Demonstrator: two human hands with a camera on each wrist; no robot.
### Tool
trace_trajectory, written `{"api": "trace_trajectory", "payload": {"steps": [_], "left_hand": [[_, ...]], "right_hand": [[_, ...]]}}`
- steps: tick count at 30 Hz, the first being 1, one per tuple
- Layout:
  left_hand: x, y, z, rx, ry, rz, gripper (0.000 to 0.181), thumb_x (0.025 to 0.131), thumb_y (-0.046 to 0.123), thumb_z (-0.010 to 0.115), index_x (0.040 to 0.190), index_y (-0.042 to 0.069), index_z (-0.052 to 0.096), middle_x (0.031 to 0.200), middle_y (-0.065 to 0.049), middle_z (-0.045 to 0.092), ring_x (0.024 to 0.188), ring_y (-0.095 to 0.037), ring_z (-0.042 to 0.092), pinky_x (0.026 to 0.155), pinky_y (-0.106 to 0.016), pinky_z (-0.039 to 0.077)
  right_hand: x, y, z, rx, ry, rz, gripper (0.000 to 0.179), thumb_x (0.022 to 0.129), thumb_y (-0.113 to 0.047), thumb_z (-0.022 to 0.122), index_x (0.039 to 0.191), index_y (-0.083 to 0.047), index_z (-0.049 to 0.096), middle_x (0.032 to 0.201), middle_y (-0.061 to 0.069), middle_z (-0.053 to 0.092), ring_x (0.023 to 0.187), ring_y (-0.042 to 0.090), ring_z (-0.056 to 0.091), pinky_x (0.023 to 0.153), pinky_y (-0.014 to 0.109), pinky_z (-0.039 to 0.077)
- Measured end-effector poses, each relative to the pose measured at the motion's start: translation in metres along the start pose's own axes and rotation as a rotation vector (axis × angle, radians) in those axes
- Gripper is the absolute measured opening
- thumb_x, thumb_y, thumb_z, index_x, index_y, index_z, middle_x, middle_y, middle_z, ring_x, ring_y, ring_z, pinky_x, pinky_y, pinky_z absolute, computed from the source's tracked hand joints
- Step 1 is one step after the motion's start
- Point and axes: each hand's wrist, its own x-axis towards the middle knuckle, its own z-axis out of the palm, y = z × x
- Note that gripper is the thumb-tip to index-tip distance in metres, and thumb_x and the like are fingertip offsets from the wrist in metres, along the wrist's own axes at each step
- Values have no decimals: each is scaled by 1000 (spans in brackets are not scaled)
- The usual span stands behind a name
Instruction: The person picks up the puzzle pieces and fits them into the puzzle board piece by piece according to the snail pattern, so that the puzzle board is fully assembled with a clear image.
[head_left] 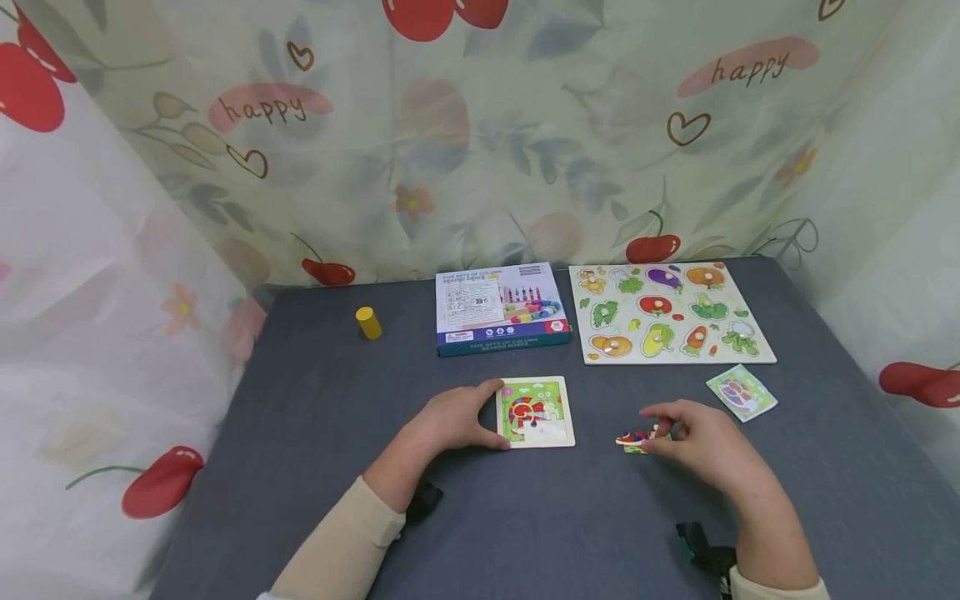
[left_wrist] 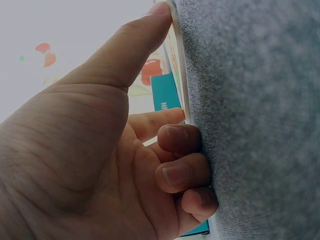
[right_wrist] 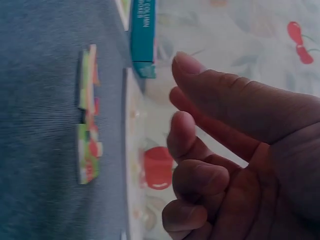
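Note:
A small square puzzle board (head_left: 546, 432) with a pale rim lies on the table, a red-and-green picture filling part of it. My left hand (head_left: 450, 418) holds the board by its left side, thumb at the near corner and index finger at the far one. In the left wrist view the other fingers curl against the tabletop, beside the board's edge (left_wrist: 184, 82). Over a little pile of colourful puzzle pieces (head_left: 632, 440) hovers my right hand (head_left: 701, 440). The right wrist view shows its thumb and fingers apart, holding nothing, with the pieces (right_wrist: 90, 155) lying below.
A boxed set (head_left: 498, 312) stands at the back middle. Right of it lies a large vegetable puzzle board (head_left: 675, 313). A small picture card (head_left: 742, 392) is beyond my right hand. At the back left stands a yellow cylinder (head_left: 368, 323). Fabric curtains border the dark table.

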Motion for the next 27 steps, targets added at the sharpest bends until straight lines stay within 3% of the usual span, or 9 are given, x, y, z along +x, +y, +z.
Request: {"api": "trace_trajectory", "payload": {"steps": [7,19,27], "left_hand": [[0,0,-1,-7,-5,-1,103,77,61,83,159,18,39,144,-8,57,116,-24,55,105,-49,45],[0,2,-2,-3,-2,1,102,77,61,83,159,18,39,144,-8,57,117,-25,55,105,-50,44],[0,1,1,-6,-1,0,101,78,61,82,159,18,39,146,-8,56,118,-25,55,106,-50,44]], "right_hand": [[10,16,13,14,-46,-18,42,85,-18,85,120,-1,71,84,0,59,69,18,52,62,31,42],[20,27,27,-57,20,-26,24,84,-18,85,103,-7,73,74,-3,56,66,16,51,61,31,41],[20,29,27,-131,13,-48,25,87,-26,84,105,-11,75,74,-5,55,64,15,50,60,32,39]]}}
